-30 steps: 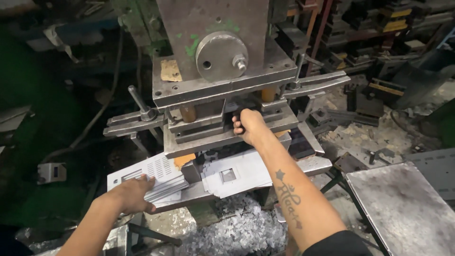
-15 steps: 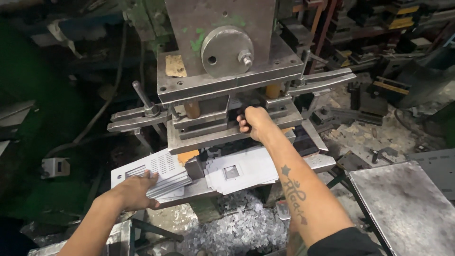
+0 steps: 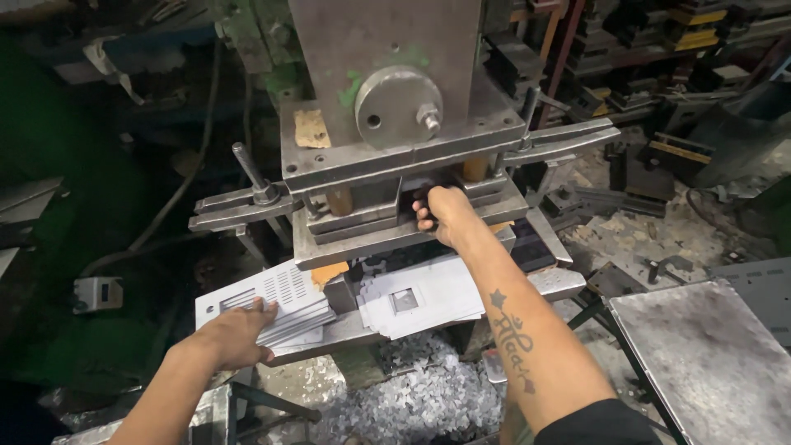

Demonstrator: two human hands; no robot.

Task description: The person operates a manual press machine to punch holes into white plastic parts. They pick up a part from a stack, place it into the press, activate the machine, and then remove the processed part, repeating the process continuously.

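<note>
A heavy steel punch press (image 3: 387, 91) fills the middle of the view. My right hand (image 3: 442, 216) reaches into the gap of its die set (image 3: 362, 239), fingers curled around something dark that I cannot make out. My left hand (image 3: 233, 336) rests flat on a stack of thin grey metal sheets (image 3: 276, 301) with punched slots, lying at the left of the press bed. A second pile of punched sheets (image 3: 420, 298) with square holes lies under my right forearm.
A heap of small metal punchings (image 3: 412, 395) lies on the floor below the press. A bare steel table (image 3: 709, 354) stands at the right. Long clamp arms (image 3: 239, 206) stick out left and right. Shelves of dark tooling (image 3: 659, 33) crowd the back right.
My right hand has stayed in the die gap and my left hand on the sheet stack. The view has shifted slightly; the press sits a little higher and nearer.
</note>
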